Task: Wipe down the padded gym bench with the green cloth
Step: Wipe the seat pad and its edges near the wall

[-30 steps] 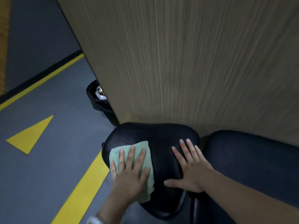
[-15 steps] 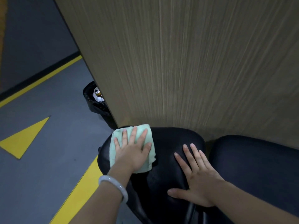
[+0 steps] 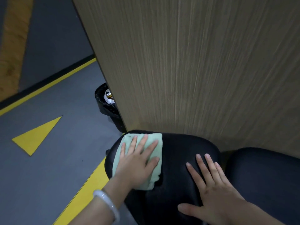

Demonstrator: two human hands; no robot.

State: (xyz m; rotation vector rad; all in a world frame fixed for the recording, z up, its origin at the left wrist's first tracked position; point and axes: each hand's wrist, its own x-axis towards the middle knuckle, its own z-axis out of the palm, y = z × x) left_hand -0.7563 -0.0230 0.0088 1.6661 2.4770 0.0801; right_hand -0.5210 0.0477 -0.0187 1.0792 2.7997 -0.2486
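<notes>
The black padded gym bench seat point(image 3: 178, 159) sits against a tall tan wood-grain panel point(image 3: 194, 62), and a second black padded section point(image 3: 266, 172) lies just beside the seat on its right. The pale green folded cloth point(image 3: 155, 143) lies flat on the seat's far left corner, next to the panel. The left hand point(image 3: 138, 161) presses down on the cloth with its fingers straight and spread; a pale bangle point(image 3: 107, 203) circles that wrist. The right hand point(image 3: 214, 197) rests flat on the seat's bare surface, fingers wide, apart from the cloth. Left of the seat, a black lined bin point(image 3: 105, 103) stands at the panel's edge, holding what may be a can. The grey floor point(image 3: 56, 159) carries a yellow triangle point(image 3: 35, 137).
</notes>
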